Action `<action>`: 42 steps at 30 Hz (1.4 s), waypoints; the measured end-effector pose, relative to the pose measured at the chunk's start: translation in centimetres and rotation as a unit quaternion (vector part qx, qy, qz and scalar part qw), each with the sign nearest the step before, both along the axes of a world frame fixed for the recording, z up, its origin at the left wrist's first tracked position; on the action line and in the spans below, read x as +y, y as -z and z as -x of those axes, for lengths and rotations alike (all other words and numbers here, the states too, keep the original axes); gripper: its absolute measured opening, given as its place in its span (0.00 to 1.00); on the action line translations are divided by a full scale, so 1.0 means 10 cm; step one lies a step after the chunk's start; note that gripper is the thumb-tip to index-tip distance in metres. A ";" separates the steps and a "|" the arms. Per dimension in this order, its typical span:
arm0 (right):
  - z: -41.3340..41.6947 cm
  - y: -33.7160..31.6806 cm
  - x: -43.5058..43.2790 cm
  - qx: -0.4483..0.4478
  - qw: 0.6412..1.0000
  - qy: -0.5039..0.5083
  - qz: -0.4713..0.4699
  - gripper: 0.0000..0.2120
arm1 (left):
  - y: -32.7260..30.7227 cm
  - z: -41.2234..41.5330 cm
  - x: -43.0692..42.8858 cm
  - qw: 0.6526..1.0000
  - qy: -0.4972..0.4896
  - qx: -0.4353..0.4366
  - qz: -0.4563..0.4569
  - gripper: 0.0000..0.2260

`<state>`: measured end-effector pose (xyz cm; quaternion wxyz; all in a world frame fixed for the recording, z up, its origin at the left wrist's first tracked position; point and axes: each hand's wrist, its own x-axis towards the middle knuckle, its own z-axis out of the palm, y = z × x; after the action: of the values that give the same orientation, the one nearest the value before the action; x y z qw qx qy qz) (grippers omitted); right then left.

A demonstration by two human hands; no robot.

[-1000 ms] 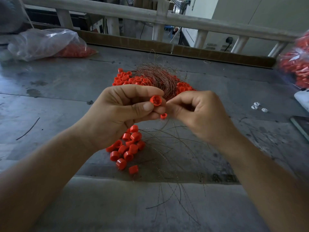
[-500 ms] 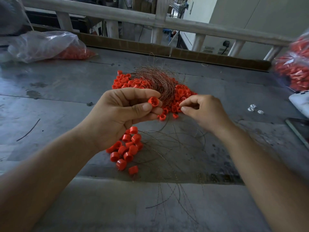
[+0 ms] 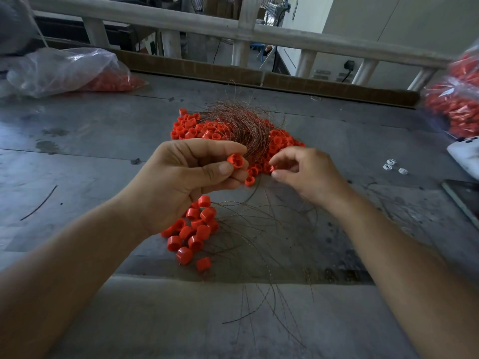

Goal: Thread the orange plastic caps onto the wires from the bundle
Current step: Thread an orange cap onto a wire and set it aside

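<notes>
In front of the wire bundle (image 3: 242, 125), left hand (image 3: 181, 182) pinched an orange cap (image 3: 235, 160); right hand (image 3: 311, 174) pinched a second cap (image 3: 272, 168); clear bag (image 3: 64, 71) sat far left of it; second bag (image 3: 456, 107) far right.

Hands: I count two, left hand (image 3: 181, 182) and right hand (image 3: 308, 174).
Pinched caps: I see two, first cap (image 3: 235, 160) in the left, second cap (image 3: 272, 168) in the right.
Loose cap heaps: two, far heap (image 3: 191, 128) and near heap (image 3: 194, 229); I can't number the caps in them.
Wire bundle (image 3: 243, 125): one.
Bags of caps: two, left bag (image 3: 64, 71) and right bag (image 3: 456, 99).
White bits (image 3: 402, 171): three.
</notes>
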<state>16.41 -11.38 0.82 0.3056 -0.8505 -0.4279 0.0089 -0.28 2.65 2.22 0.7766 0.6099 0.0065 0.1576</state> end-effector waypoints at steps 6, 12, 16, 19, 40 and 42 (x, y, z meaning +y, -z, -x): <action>0.16 -0.29 -0.11 0.172 0.963 -0.043 -0.203 0.11 | 0.02 0.00 0.00 0.999 -0.019 0.014 -0.035 0.13; 0.48 -0.31 -0.05 0.179 0.952 -0.134 -0.209 0.13 | 0.03 0.00 -0.03 0.997 -0.041 0.024 -0.058 0.09; 0.58 -0.29 -0.03 0.163 0.950 -0.166 -0.210 0.14 | 0.02 0.00 -0.04 0.996 -0.041 0.030 -0.068 0.07; 0.61 -0.26 -0.03 0.156 0.951 -0.170 -0.204 0.13 | 0.01 -0.01 -0.05 0.997 -0.042 0.030 -0.065 0.07; 0.66 -0.20 -0.01 0.048 0.961 -0.161 -0.220 0.14 | 0.00 -0.01 -0.08 0.992 -0.060 0.053 -0.093 0.08; 0.66 -0.20 -0.01 0.042 0.963 -0.153 -0.218 0.14 | 0.00 0.00 -0.08 0.992 -0.060 0.056 -0.097 0.08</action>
<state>9.82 -11.50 2.79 0.4966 -0.6861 -0.5316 -0.0025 -0.25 1.83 2.24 0.7015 0.6887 0.0715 0.1691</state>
